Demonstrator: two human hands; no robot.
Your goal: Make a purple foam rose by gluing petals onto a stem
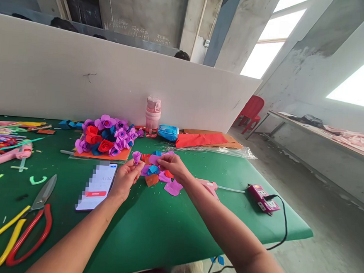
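My left hand pinches a small rolled purple petal while my right hand grips another purple piece above the scrap pile on the green surface, so I should wrap it snugly around the roll.

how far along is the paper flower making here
Done: a cluster of finished purple, red and blue paper roses lies on an orange sheet. In hand: the left hand holds a small rolled purple bud, while the right hand pinches a pink petal piece. Left: loose cut petals in purple, blue and orange lie unassembled on the green table, so several flowers likely remain.
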